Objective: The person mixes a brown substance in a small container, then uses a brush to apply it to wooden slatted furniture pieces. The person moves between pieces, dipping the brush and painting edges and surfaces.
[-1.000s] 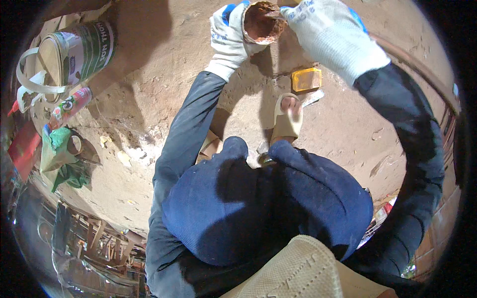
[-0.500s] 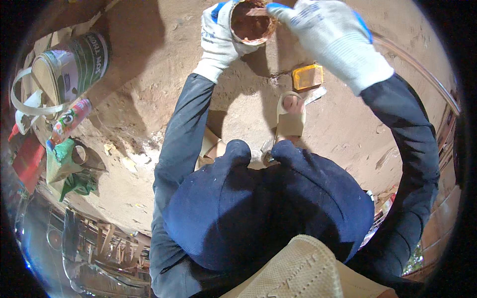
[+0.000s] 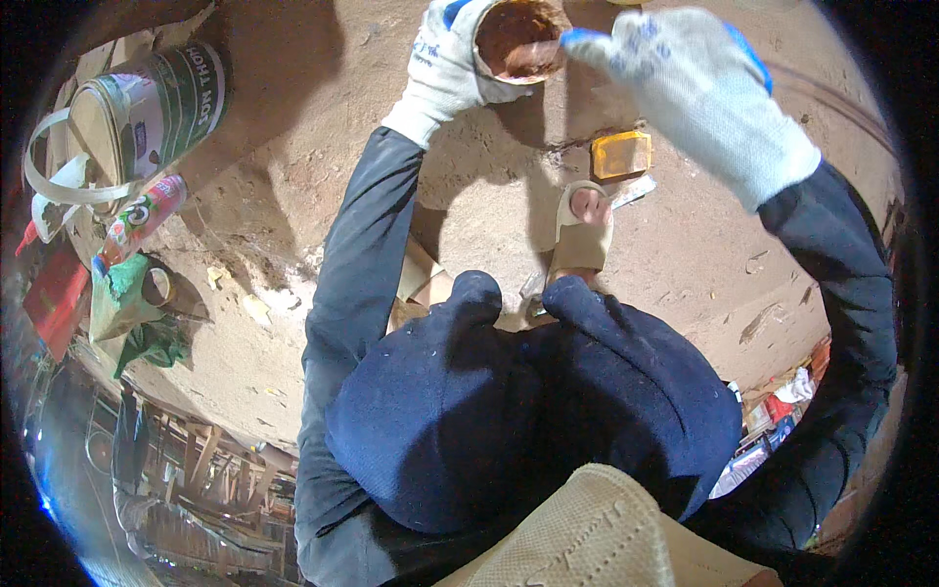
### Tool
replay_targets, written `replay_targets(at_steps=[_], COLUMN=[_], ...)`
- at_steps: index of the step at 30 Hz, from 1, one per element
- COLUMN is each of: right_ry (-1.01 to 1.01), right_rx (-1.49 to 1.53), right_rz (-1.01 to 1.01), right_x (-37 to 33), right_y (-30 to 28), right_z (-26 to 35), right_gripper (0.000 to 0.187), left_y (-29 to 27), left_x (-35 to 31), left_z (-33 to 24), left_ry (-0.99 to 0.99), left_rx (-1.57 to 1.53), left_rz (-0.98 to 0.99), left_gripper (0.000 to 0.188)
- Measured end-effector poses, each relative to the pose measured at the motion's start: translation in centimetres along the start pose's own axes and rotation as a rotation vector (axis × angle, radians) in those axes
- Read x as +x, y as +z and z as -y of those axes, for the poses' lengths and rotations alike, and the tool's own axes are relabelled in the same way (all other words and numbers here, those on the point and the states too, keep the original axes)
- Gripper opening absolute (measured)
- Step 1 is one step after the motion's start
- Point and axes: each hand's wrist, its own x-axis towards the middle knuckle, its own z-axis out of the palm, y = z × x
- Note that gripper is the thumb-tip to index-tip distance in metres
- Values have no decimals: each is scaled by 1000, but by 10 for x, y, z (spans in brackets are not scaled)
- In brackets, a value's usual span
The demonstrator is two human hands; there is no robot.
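Observation:
Both my hands wear white knit gloves with blue on the fingers. My left hand (image 3: 445, 73) is wrapped round a small round tub (image 3: 479, 61) at the top of the view, its mouth tilted toward me. Reddish-brown paste (image 3: 507, 59) coats the tub's inside. At the tub's right edge, my right hand (image 3: 685, 93) has its fingers closed on a thin flat stick (image 3: 540, 55), whose far end dips into the paste. The stick is smeared by motion, so its exact kind is unclear. An orange rectangular box (image 3: 621, 155) lies on the ground below my right hand.
A large green and white bucket (image 3: 161, 117) with a white handle lies at the left. Near it are a pinkish-red can (image 3: 147, 215), a tape roll (image 3: 158, 287) and a green bag (image 3: 127, 313). My sandalled foot (image 3: 585, 230) is beside a pale strip (image 3: 634, 191).
My right hand has shifted right and slightly down, drawing the stick toward the tub's right rim. In the picture, the tub and my left hand sit a little further right.

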Motion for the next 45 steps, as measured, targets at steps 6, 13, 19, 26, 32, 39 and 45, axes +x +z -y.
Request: replay_targets(at_steps=[6, 13, 19, 26, 32, 39, 45], right_ry=[-122, -29, 32, 17, 18, 77, 88], right_rx=[-40, -92, -11, -34, -51, 101, 176], right_rz=[-192, -188, -26, -18, -100, -278, -82], right_x=[4, 8, -6, 9, -5, -20, -34], right_y=[1, 18, 3, -33, 16, -2, -1], right_z=[12, 5, -7, 5, 10, -22, -7], right_gripper=[41, 47, 35, 18, 55, 54, 57], left_y=[7, 13, -3, -1, 9, 10, 2], left_x=[-2, -1, 12, -3, 8, 10, 5], left_z=[-3, 4, -15, -8, -5, -9, -12], left_ry=[82, 90, 13, 47, 73, 108, -42], left_rx=[84, 40, -77, 44, -132, -106, -191], left_rz=[-163, -174, -6, -200, -74, -36, -12], left_gripper=[71, 78, 69, 65, 65, 66, 66])
